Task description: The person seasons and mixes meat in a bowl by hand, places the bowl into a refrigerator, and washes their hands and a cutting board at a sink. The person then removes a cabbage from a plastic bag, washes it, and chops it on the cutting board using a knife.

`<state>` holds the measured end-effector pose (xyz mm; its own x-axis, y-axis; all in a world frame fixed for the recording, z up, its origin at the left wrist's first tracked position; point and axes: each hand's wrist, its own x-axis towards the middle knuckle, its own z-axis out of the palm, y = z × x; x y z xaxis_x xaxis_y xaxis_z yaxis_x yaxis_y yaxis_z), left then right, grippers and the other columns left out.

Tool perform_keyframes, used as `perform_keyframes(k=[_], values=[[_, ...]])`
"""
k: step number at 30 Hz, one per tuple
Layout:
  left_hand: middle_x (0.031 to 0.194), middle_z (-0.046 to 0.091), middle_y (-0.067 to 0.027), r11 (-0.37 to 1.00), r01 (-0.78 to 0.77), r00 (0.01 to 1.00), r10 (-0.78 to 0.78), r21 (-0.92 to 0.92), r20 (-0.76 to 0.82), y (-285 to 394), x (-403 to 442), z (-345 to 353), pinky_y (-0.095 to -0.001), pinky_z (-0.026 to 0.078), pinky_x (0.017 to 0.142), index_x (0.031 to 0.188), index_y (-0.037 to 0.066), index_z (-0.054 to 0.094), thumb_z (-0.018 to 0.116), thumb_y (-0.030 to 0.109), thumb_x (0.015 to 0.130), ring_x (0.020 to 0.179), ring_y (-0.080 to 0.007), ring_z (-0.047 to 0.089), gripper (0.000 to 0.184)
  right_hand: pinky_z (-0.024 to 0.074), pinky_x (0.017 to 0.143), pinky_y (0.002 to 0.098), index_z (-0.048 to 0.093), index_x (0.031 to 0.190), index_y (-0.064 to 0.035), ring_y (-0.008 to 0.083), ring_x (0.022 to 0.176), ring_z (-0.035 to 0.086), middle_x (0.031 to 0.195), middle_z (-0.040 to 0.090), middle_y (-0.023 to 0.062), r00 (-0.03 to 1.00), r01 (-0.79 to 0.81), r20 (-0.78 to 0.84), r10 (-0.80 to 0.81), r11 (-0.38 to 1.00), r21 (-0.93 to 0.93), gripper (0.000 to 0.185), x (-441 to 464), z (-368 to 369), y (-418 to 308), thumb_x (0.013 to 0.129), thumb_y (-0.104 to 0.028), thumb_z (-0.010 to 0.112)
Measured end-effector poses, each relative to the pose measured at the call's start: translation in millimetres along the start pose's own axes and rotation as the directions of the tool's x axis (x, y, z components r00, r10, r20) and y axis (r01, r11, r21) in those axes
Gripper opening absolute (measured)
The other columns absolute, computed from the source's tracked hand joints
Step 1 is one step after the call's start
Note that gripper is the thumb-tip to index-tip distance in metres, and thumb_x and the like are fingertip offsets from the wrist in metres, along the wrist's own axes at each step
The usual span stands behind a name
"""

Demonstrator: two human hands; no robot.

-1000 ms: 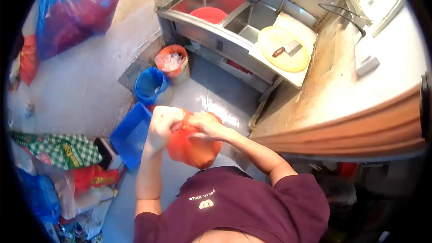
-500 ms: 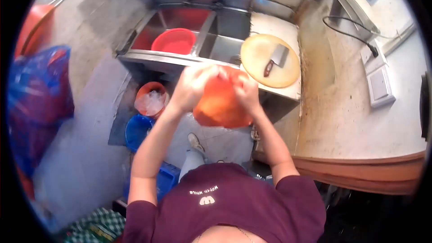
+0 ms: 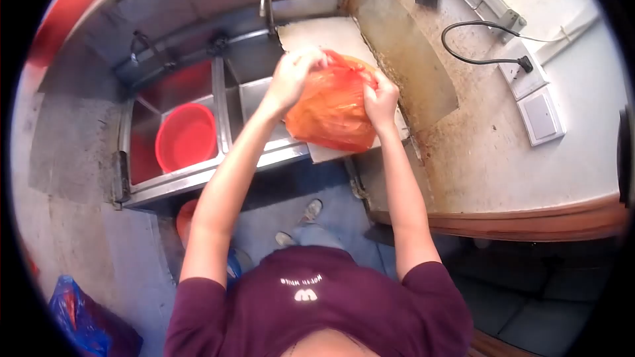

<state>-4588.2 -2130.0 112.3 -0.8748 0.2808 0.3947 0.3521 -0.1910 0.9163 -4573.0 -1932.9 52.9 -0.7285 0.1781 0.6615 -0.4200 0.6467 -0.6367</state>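
An orange-red plastic bag [image 3: 331, 114], bulging with contents I cannot make out, hangs between my two hands. My left hand [image 3: 291, 80] is closed on the bag's upper left edge. On the opposite side, my right hand [image 3: 381, 100] pinches its gathered upper rim. The bag is over the white counter [image 3: 324, 32] right of the sink; I cannot tell whether it rests there. Only a yellowish edge of the round cutting board [image 3: 361, 62] shows behind it, and the cleaver is hidden.
A red basin [image 3: 186, 137] sits in the left bowl of the steel sink [image 3: 221, 102]. Taps [image 3: 266, 8] stand behind. To the right, a black cable [image 3: 456, 25] plugs into a wall socket [image 3: 524, 66]. A blue bag [image 3: 89, 320] lies at lower left.
My view has turned, and I am closer to the counter. The bag has moved from in front of the sink's edge to over the cutting board, covering the cleaver. Both hands still hold it.
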Motion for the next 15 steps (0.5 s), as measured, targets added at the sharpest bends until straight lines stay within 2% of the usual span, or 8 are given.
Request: perform_keyframes(k=[1,3,6,7,9,10,13,15], values=[[0.089,0.057,-0.0067,0.999,0.04,0.998,-0.04,0.008,0.04,-9,9,-5,-0.0281,0.041,0.088,0.081,0.002,0.055,0.043,0.016,0.089,0.09,-0.0148,0.053,0.02,0.0372,0.05,0.0388,0.047,0.066,-0.0003,0.0357,0.056,0.05,0.059,0.048,0.018,1.0,-0.004,0.017,0.004,1.0,0.003,0.014,0,-2,7,0.072,-0.007,0.057],[0.094,0.056,-0.0078,0.998,0.059,0.998,-0.059,-0.015,0.026,-20,25,-5,-0.028,0.041,0.088,0.091,-0.001,0.056,0.048,0.017,0.087,0.09,-0.0161,0.053,0.02,0.0367,0.049,0.0381,0.048,0.067,0.0002,0.0356,0.054,0.05,0.058,0.048,0.0182,1.0,-0.004,0.002,0.004,0.999,0.032,0.013,10,-1,20,0.073,-0.007,0.057],[0.096,0.058,-0.0086,0.977,0.008,0.997,0.01,0.214,-0.083,-62,45,-4,-0.0304,0.041,0.086,0.098,0.0,0.059,0.058,0.025,0.082,0.091,-0.0149,0.053,0.03,0.0355,0.047,0.0359,0.047,0.064,0.0003,0.0306,0.051,0.05,0.057,0.047,0.0179,0.994,-0.107,0.022,0.106,0.993,0.054,0.018,11,-6,30,0.075,-0.009,0.058],[0.101,0.058,-0.0104,0.94,0.156,0.988,-0.155,0.302,-0.028,-68,48,0,-0.0321,0.042,0.086,0.102,0.001,0.059,0.063,0.027,0.079,0.093,-0.0191,0.054,0.035,0.0352,0.046,0.0355,0.047,0.064,0.0004,0.0294,0.05,0.05,0.057,0.047,0.0178,0.99,-0.138,0.029,0.136,0.988,0.065,0.019,12,-6,32,0.075,-0.009,0.059],[0.098,0.059,-0.0105,0.864,-0.103,0.973,-0.014,0.493,0.228,-69,54,10,-0.0327,0.043,0.084,0.103,0.004,0.059,0.064,0.028,0.078,0.094,-0.0234,0.055,0.035,0.0355,0.045,0.0349,0.047,0.063,0.0013,0.0275,0.047,0.049,0.055,0.047,0.0167,0.992,-0.124,0.026,0.122,0.989,0.083,0.021,15,-4,34,0.076,-0.01,0.06],[0.093,0.059,-0.0134,0.792,-0.268,0.949,0.119,0.549,0.291,-76,61,17,-0.0342,0.044,0.081,0.1,0.006,0.061,0.063,0.024,0.077,0.09,-0.0281,0.056,0.029,0.0359,0.046,0.0348,0.047,0.064,0.0015,0.0277,0.047,0.049,0.055,0.048,0.0165,0.992,-0.12,0.043,0.117,0.988,0.097,0.021,19,-6,27,0.076,-0.01,0.06],[0.091,0.058,-0.0136,0.783,-0.275,0.931,0.072,0.557,0.358,-64,83,23,-0.0365,0.045,0.076,0.092,0.006,0.062,0.059,0.021,0.078,0.088,-0.0293,0.056,0.021,0.0384,0.047,0.0329,0.054,0.068,0.0019,0.0283,0.049,0.052,0.059,0.053,0.0164,0.988,-0.123,0.099,0.118,0.991,0.049,0.017,25,-8,31,0.077,-0.011,0.062],[0.085,0.058,-0.0116,0.707,-0.383,0.879,0.083,0.594,0.469,-49,96,19,-0.0374,0.046,0.07,0.086,0.005,0.06,0.055,0.017,0.079,0.08,-0.0295,0.057,0.015,0.0389,0.047,0.032,0.057,0.071,0.0016,0.0283,0.05,0.052,0.061,0.054,0.0165,0.981,-0.164,0.11,0.158,0.986,0.044,0.015,24,-10,25,0.078,-0.011,0.062]])
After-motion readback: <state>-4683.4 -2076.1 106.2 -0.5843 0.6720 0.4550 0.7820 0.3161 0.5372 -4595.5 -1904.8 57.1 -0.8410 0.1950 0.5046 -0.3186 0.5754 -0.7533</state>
